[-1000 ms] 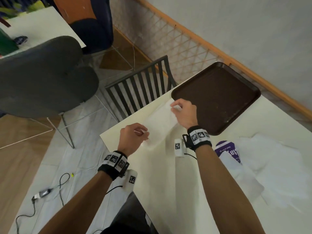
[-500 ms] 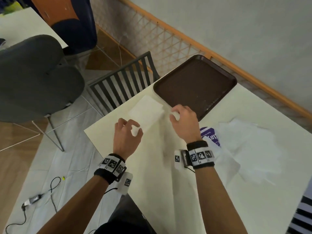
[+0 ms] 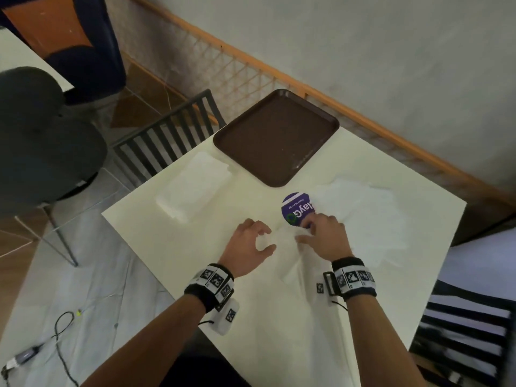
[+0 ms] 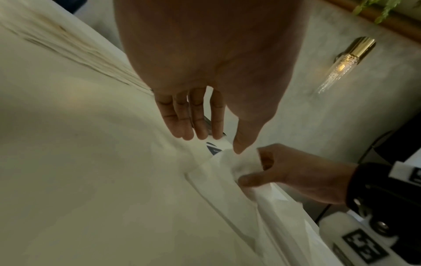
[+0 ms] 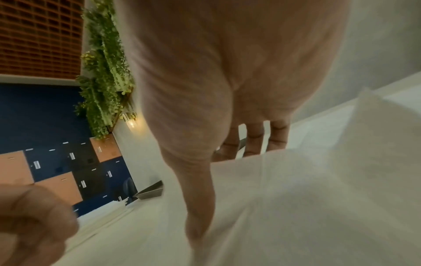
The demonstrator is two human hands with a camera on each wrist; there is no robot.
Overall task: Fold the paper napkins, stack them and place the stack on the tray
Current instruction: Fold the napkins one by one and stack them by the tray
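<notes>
A folded white napkin stack (image 3: 192, 191) lies on the cream table (image 3: 173, 247), just left of the empty brown tray (image 3: 276, 138). A heap of unfolded napkins (image 3: 363, 216) spreads to the right beside a purple packet (image 3: 296, 209). My right hand (image 3: 305, 233) pinches the edge of one loose napkin (image 3: 290, 258) between thumb and fingers; the left wrist view shows this pinch (image 4: 250, 166). My left hand (image 3: 268, 240) hovers beside it with relaxed fingers, its thumb tip touching the napkin (image 4: 241, 162). In the right wrist view the napkin (image 5: 318, 198) covers the fingertips of my right hand (image 5: 227, 194).
A dark slatted chair (image 3: 167, 141) stands at the table's far left edge and a grey chair (image 3: 42, 141) beyond it. A striped chair (image 3: 469, 331) is at the right. A wooden rail with mesh (image 3: 251, 68) runs behind the tray. A cable (image 3: 61, 331) lies on the floor.
Both hands have left the folded napkin beside the tray and moved right toward the loose heap. My right hand has taken hold of a fresh napkin.
</notes>
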